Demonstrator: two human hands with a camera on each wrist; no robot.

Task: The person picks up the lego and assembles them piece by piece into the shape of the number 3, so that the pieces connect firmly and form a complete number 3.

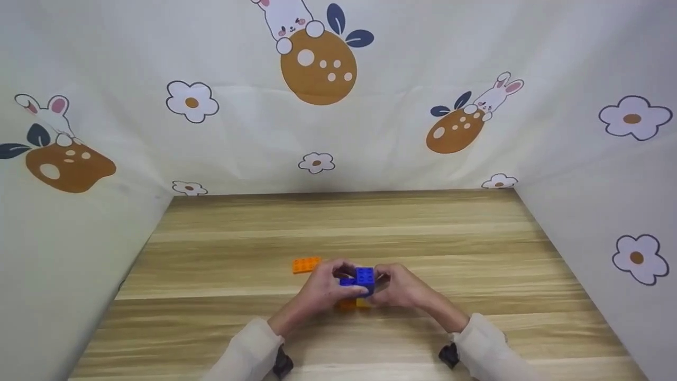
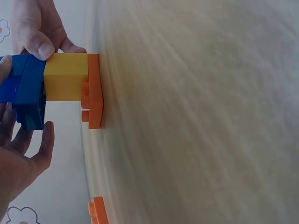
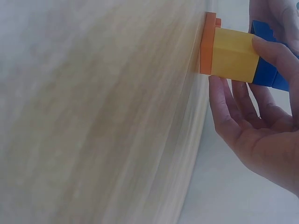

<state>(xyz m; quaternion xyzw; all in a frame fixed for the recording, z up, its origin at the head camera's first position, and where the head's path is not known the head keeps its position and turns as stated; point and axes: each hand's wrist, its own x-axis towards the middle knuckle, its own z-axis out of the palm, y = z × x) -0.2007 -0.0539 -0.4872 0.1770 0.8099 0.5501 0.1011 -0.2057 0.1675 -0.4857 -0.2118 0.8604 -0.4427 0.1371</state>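
A stack of toy building bricks stands on the table between both hands. Its base is an orange plate (image 2: 96,112). On one end of that sits a yellow brick (image 3: 235,55), with a wider blue brick (image 2: 31,93) over it and a smaller blue brick (image 1: 365,275) at the top. My left hand (image 1: 322,288) holds the small blue brick, thumb across its near side. Around the other side, my right hand (image 1: 400,287) grips the stack, its thumb at the seam between yellow and blue and its fingers curved behind.
Another orange plate (image 1: 305,265) lies on the wooden table (image 1: 238,233), just beyond my left hand. A pale cloth (image 1: 391,132) printed with rabbits and flowers hangs around the table's back and sides.
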